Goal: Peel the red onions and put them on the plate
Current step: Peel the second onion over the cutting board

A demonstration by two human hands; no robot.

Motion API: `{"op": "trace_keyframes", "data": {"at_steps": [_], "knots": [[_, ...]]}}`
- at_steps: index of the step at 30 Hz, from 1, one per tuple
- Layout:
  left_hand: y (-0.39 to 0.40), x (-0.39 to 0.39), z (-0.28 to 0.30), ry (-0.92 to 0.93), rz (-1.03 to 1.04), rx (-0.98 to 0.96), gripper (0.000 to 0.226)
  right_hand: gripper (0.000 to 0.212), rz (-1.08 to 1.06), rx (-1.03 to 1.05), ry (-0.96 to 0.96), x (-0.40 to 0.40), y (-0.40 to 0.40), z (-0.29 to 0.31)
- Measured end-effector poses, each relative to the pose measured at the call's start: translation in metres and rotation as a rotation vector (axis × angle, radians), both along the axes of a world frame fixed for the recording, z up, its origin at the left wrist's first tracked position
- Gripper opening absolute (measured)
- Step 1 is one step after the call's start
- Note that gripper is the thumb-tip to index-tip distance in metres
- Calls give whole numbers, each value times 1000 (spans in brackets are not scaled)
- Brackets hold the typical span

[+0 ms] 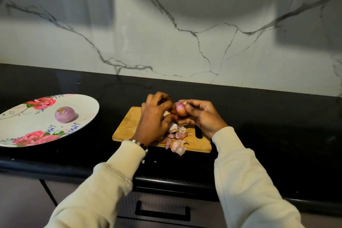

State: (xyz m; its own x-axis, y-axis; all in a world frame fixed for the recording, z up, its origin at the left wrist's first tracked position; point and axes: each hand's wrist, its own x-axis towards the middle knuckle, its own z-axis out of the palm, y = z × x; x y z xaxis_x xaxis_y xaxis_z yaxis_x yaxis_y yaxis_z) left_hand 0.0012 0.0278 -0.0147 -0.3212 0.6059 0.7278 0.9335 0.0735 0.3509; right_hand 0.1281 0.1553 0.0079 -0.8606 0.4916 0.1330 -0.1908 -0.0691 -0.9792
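Leftmost, plate: a floral plate (87, 105) is sitting on the black counter (277, 135), well apart from the hands.
Peeled onion: one peeled onion (64, 114) is lying on that plate, near its middle.
Cutting board: a wooden board (127, 126) is lying at the counter's centre.
Left hand: the left hand (153, 116) is curling its fingers around the left side of a partly peeled onion (180, 109) above the board.
Skins: loose onion skins (176, 139) are piling on the board beneath both hands.
Right hand: the right hand (201, 116) is gripping the same onion from the right.
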Motion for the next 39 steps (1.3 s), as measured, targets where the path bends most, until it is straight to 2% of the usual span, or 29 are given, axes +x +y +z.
{"op": "trace_keyframes", "data": {"at_steps": [6, 10, 15, 17, 19, 22, 25, 39], "knots": [[-2, 2, 2, 3, 146, -39, 16, 18, -81, -88, 25, 2, 1, 4], [-2, 4, 3, -10, 173, -23, 15, 17, -118, -112, 23, 1, 5, 4], [-3, 3, 3, -4, 154, 27, 13, 35, -102, -104, 42, 2, 6, 2], [-3, 3, 3, 6, 159, 26, 14, 35, -72, -105, 47, 3, 5, 3], [-2, 4, 4, -7, 129, 13, 13, 29, -46, -109, 43, 4, 4, 5], [-3, 5, 5, -36, -21, 41, 10, 23, 1, -129, 31, 4, 2, 5], [-4, 6, 6, -67, -116, 80, 27, 23, 50, -154, 29, 2, 0, 4], [-2, 1, 4, -77, -133, 120, 10, 25, 56, -44, 0, 0, 2, -2]]}}
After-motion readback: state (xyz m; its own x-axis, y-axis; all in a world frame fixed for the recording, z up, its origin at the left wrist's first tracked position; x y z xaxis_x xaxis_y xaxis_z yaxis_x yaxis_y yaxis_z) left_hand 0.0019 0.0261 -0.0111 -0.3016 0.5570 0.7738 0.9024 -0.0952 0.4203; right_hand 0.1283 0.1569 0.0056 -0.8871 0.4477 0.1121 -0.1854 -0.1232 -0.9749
